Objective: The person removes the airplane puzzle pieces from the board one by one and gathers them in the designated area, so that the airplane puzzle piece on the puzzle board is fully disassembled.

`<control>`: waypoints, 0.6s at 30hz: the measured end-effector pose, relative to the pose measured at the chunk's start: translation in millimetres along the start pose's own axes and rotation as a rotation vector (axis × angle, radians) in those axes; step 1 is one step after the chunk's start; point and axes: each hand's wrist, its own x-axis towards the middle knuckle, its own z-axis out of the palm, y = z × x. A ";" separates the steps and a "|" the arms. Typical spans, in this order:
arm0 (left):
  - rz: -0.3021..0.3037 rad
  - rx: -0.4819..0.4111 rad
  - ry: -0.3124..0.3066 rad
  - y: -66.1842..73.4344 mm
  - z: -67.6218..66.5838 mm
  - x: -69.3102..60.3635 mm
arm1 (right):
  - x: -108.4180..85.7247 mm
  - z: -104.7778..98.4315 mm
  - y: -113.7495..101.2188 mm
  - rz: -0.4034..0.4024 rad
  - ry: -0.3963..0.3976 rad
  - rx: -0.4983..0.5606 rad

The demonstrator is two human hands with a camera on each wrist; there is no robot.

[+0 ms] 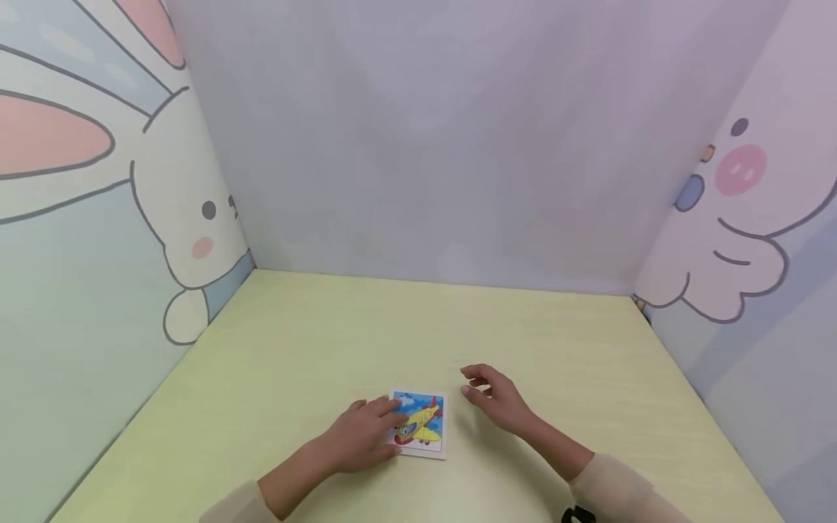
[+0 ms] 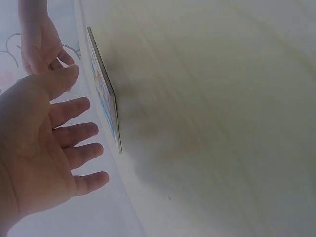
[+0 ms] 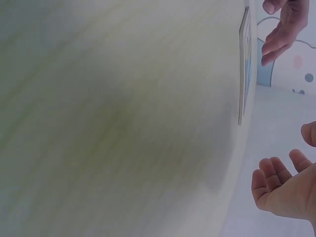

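The left hand [image 1: 362, 436] was spread above the left edge of the airplane board [image 1: 423, 430], which lay on the near part of the bench [image 1: 405, 327]. Right of it, the right hand [image 1: 500, 403] hung with fingers loosely bent.

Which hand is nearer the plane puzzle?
The left hand: in the head view its fingers overlap the left edge of the plane puzzle; the right hand sits apart, off to the right.
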 end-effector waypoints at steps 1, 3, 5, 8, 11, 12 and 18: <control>-0.007 -0.006 -0.014 -0.1 0.9 1.3 | 1.3 2.3 -0.1 -0.008 -0.002 0.003; -0.021 -0.009 -0.039 -0.1 2.3 3.1 | 3.2 6.9 -1.1 -0.010 -0.008 0.010; -0.032 -0.002 -0.061 -1.9 4.4 5.0 | 5.4 11.3 -2.0 -0.012 -0.016 0.009; -0.034 0.011 -0.076 -4.6 6.2 6.2 | 9.7 17.8 -3.4 -0.012 -0.038 0.015; -0.028 0.012 -0.078 -6.6 7.5 6.7 | 15.2 24.0 -4.9 -0.016 -0.055 0.026; -0.025 0.010 -0.079 -6.8 7.7 6.7 | 17.3 26.1 -5.6 -0.017 -0.058 0.028; -0.038 -0.008 -0.106 -8.7 10.1 6.0 | 30.8 40.7 -7.8 -0.042 -0.085 0.035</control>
